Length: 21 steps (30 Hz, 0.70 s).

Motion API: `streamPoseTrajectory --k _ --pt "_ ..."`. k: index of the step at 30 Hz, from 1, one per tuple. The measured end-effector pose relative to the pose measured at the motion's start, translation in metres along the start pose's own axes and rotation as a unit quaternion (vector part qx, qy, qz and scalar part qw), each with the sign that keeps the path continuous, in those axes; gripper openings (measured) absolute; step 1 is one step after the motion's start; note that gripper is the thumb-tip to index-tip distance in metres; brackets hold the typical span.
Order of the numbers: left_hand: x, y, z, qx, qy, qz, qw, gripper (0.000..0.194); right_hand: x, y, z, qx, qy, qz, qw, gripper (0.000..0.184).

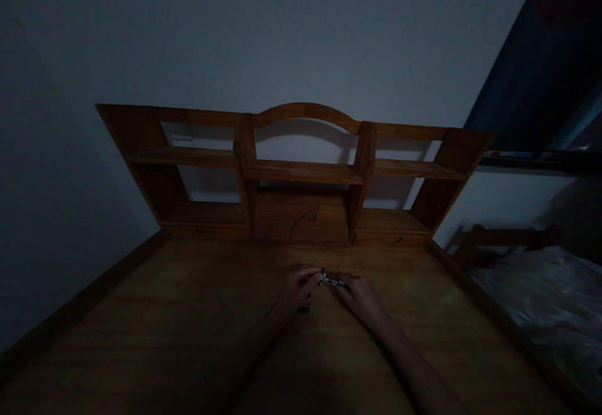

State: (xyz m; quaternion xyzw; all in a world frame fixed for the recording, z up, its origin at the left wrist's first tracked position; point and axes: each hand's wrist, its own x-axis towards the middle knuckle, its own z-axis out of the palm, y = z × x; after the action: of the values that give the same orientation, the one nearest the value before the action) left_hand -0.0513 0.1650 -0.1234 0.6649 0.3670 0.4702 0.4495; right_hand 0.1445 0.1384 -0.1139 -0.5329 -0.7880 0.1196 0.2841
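Over the wooden desk (pixel 226 315), my right hand (pixel 361 296) is closed around one end of a small, slim silver-and-black tool (pixel 333 281). Its other end, dark at the tip, meets the fingertips of my left hand (pixel 297 284), which are pinched together there. The dim light and small size hide the tool's exact kind. Just below my left hand, a small dark flat thing (pixel 305 306) lies on the desk, partly covered by the fingers.
Along the desk's back stands a wooden shelf unit (pixel 303 172) with an arched top rail, against a pale wall (pixel 291 39). To the right, beyond the raised desk edge (pixel 493 315), are a bed with pale bedding (pixel 540 289) and a dark curtain (pixel 522 89).
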Motion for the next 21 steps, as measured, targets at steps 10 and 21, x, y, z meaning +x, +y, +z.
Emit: streamPoseTrajectory --k 10,21 --pt "-0.0011 -0.0035 0.0041 0.001 0.011 -0.05 0.999 0.034 -0.0037 0.0035 0.0013 -0.004 -0.009 -0.001 1.0 0.035" --pt "-0.0045 -0.0077 0.0013 -0.018 -0.005 -0.014 1.0 0.04 -0.0037 -0.0008 0.0039 -0.003 -0.016 0.022 1.0 0.036"
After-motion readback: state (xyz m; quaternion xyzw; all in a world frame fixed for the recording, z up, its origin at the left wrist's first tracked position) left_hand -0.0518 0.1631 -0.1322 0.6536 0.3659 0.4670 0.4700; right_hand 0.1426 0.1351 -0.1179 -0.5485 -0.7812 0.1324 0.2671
